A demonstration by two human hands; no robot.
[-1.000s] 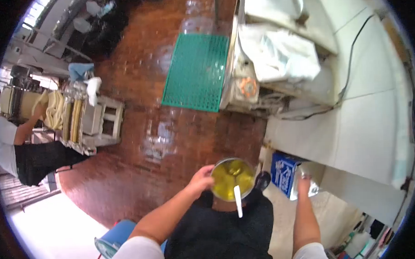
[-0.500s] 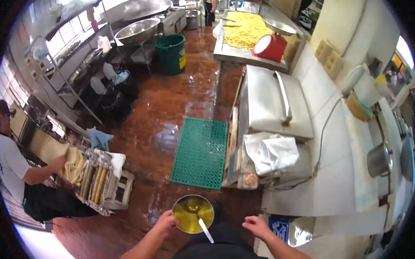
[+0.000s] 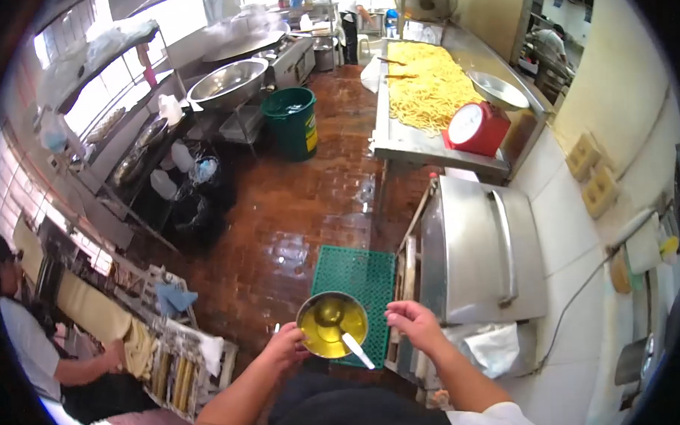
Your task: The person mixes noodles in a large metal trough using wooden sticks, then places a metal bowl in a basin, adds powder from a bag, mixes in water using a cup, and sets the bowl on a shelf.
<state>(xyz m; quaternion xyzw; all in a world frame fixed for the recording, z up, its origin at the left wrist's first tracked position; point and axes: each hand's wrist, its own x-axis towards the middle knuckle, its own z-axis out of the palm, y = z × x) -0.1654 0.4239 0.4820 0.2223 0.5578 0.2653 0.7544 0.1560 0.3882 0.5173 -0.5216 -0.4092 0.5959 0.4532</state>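
Observation:
A round metal bowl (image 3: 306,351) of clear yellow liquid, which looks like oil, is held level in front of my body. My left hand (image 3: 288,345) grips it at its left rim. A ladle (image 3: 357,352) leans in the bowl, its white handle over the near rim and its round scoop under the liquid. To the right of the bowl, my right hand (image 3: 415,324) hovers apart from it, holding nothing, with fingers loosely bent and apart.
A green mat (image 3: 349,268) lies on the wet brown floor ahead. On the right stand a steel-lidded unit (image 3: 472,245) and a metal table with yellow noodles (image 3: 425,86) and a red scale (image 3: 478,129). At left, a co-worker (image 3: 37,343) handles dough at a roller machine (image 3: 173,372).
I have moved forward; the mat, steel unit and noodle table appear closer. The bowl now overlaps the mat in view. My right hand has come up nearer the bowl.

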